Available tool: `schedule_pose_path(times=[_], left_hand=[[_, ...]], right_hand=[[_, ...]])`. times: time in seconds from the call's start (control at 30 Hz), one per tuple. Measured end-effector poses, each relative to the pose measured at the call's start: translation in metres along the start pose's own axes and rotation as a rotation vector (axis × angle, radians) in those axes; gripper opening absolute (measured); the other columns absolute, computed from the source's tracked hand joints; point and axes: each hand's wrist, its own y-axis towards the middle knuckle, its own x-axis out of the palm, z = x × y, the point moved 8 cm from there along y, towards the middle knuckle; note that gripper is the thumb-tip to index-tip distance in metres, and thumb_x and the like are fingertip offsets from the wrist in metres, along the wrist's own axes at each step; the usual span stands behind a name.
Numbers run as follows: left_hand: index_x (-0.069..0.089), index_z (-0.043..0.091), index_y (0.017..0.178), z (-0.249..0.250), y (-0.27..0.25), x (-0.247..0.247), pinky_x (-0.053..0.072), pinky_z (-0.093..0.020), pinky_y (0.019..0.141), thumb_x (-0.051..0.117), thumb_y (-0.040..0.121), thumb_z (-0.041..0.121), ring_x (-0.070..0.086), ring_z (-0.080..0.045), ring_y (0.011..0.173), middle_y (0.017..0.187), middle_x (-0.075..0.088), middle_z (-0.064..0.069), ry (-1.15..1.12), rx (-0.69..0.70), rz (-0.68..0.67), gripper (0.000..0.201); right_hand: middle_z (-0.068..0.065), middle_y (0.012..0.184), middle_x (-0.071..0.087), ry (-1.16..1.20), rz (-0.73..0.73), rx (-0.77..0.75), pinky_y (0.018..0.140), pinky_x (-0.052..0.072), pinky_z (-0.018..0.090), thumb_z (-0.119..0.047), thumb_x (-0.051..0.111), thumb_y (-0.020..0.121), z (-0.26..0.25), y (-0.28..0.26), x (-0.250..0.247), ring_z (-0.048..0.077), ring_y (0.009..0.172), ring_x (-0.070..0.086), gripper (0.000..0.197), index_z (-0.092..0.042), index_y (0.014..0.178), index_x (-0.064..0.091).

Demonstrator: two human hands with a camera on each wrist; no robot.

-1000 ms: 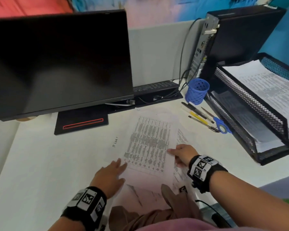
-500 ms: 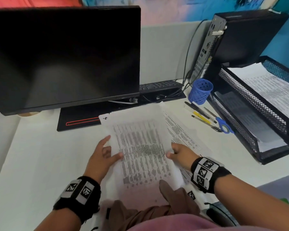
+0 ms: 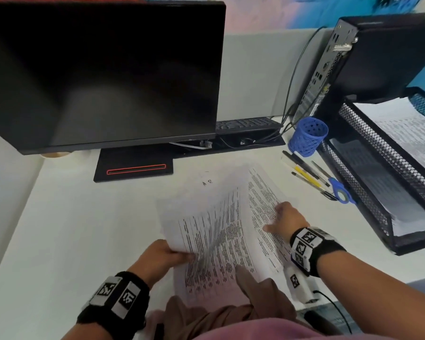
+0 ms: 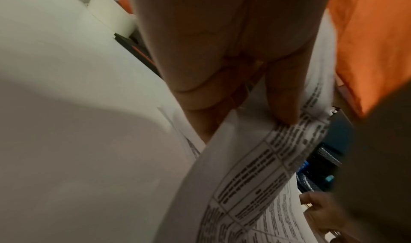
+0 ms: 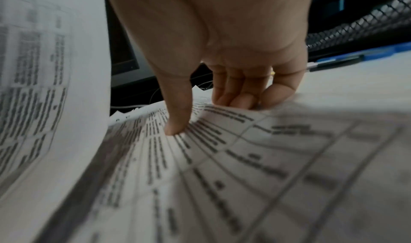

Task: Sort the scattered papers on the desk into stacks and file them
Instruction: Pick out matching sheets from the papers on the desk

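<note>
Printed sheets lie in a loose pile on the white desk (image 3: 84, 229) in front of me. My left hand (image 3: 182, 253) pinches the left edge of the top table-printed sheet (image 3: 206, 236) and holds it lifted and curled. In the left wrist view, the left hand (image 4: 255, 116) has its thumb on top of the sheet (image 4: 244, 185) and its fingers beneath. My right hand (image 3: 277, 217) holds the text sheet underneath (image 3: 260, 192) at its right side. The right wrist view shows the right hand (image 5: 211, 113) with the thumb pressing this sheet (image 5: 244, 167) and the fingers curled at its edge.
A black mesh two-tier tray (image 3: 383, 153) at the right holds filed papers (image 3: 415, 133). Beside it stand a blue pen cup (image 3: 308, 137), pens (image 3: 307, 175) and blue scissors (image 3: 341, 192). A monitor (image 3: 103, 69), keyboard (image 3: 245, 123) and computer tower (image 3: 378, 57) fill the back.
My left hand went from lying flat beside the pile to pinching the top sheet's edge and lifting it. The right hand shifted a little right onto the sheet underneath.
</note>
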Motion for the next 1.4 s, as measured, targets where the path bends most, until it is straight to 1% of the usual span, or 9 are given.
schedule_pose_path(times=[0.13, 0.33, 0.47, 0.57, 0.7, 0.9, 1.13, 1.3, 1.4], left_hand=[[0.077, 0.043, 0.077, 0.002, -0.009, 0.016, 0.052, -0.022, 0.083, 0.083, 0.063, 0.005, 0.069, -0.001, 0.091, 0.093, 0.076, 0.012, 0.084, -0.003, -0.124, 0.04], [0.066, 0.056, 0.058, 0.008, -0.017, 0.033, 0.047, -0.018, 0.079, 0.086, 0.041, 0.057, 0.06, 0.015, 0.065, 0.062, 0.064, 0.033, 0.224, -0.004, -0.251, 0.026], [0.071, 0.049, 0.069, 0.007, -0.018, 0.03, 0.048, -0.02, 0.081, 0.079, 0.07, 0.018, 0.064, 0.0, 0.081, 0.082, 0.07, 0.021, 0.296, 0.068, -0.275, 0.032], [0.07, 0.046, 0.067, 0.012, -0.017, 0.029, 0.046, -0.015, 0.074, 0.08, 0.062, 0.03, 0.061, 0.004, 0.073, 0.075, 0.07, 0.017, 0.291, 0.099, -0.241, 0.019], [0.071, 0.054, 0.08, 0.007, -0.015, 0.024, 0.048, -0.016, 0.085, 0.078, 0.076, 0.011, 0.066, 0.002, 0.092, 0.094, 0.074, 0.018, 0.236, 0.085, -0.212, 0.044], [0.07, 0.056, 0.093, 0.007, -0.017, 0.019, 0.047, -0.02, 0.093, 0.082, 0.067, 0.022, 0.065, -0.003, 0.105, 0.108, 0.072, 0.015, 0.15, 0.062, -0.155, 0.044], [0.07, 0.056, 0.086, 0.003, -0.016, 0.021, 0.046, -0.021, 0.095, 0.077, 0.077, 0.008, 0.066, -0.001, 0.102, 0.104, 0.072, 0.019, 0.157, 0.029, -0.171, 0.05], [0.074, 0.041, 0.095, 0.006, -0.013, 0.008, 0.05, -0.029, 0.092, 0.079, 0.056, 0.053, 0.069, -0.009, 0.1, 0.103, 0.074, 0.01, 0.052, 0.04, -0.069, 0.041], [0.073, 0.027, 0.105, 0.006, -0.006, -0.01, 0.051, -0.038, 0.093, 0.075, 0.08, 0.031, 0.069, -0.016, 0.1, 0.106, 0.074, 0.004, -0.077, 0.053, 0.091, 0.026]], right_hand=[[0.009, 0.124, 0.06, -0.153, -0.129, -0.007, 0.094, 0.044, 0.031, -0.036, 0.065, 0.085, -0.002, 0.007, 0.004, 0.025, 0.114, 0.056, 0.051, -0.008, 0.126, 0.054], [0.008, 0.126, 0.048, -0.217, 0.081, 0.062, 0.096, 0.044, 0.043, -0.047, 0.074, 0.064, 0.009, 0.024, -0.024, 0.029, 0.117, 0.046, 0.075, -0.019, 0.127, 0.044], [0.017, 0.13, 0.05, -0.108, 0.061, 0.111, 0.099, 0.042, 0.042, -0.023, 0.066, 0.08, 0.01, 0.026, -0.023, 0.033, 0.12, 0.048, 0.068, -0.01, 0.138, 0.034], [0.019, 0.128, 0.055, -0.021, 0.016, 0.112, 0.096, 0.043, 0.037, -0.012, 0.055, 0.088, 0.008, 0.025, -0.017, 0.033, 0.118, 0.053, 0.057, -0.005, 0.139, 0.031], [0.016, 0.116, 0.053, 0.105, 0.091, -0.012, 0.075, 0.046, 0.032, -0.013, 0.063, 0.083, 0.011, 0.02, -0.021, 0.031, 0.093, 0.057, 0.064, -0.024, 0.139, 0.034], [0.017, 0.134, 0.039, 0.049, 0.057, -0.135, 0.083, 0.047, 0.032, -0.013, 0.055, 0.09, 0.007, 0.011, -0.024, 0.025, 0.089, 0.058, 0.068, -0.045, 0.142, 0.027], [0.012, 0.114, 0.062, 0.234, 0.041, -0.106, 0.08, 0.04, 0.026, -0.005, 0.056, 0.088, 0.008, 0.008, -0.019, 0.029, 0.1, 0.058, 0.06, -0.023, 0.141, 0.035], [0.007, 0.093, 0.062, 0.478, 0.107, -0.082, 0.077, 0.038, 0.025, -0.005, 0.051, 0.092, 0.014, 0.005, -0.03, 0.026, 0.091, 0.059, 0.025, -0.012, 0.115, 0.059], [0.005, 0.097, 0.065, 0.626, 0.144, -0.026, 0.077, 0.038, 0.023, -0.012, 0.053, 0.093, 0.018, -0.001, -0.033, 0.023, 0.089, 0.059, 0.023, -0.008, 0.114, 0.062]])
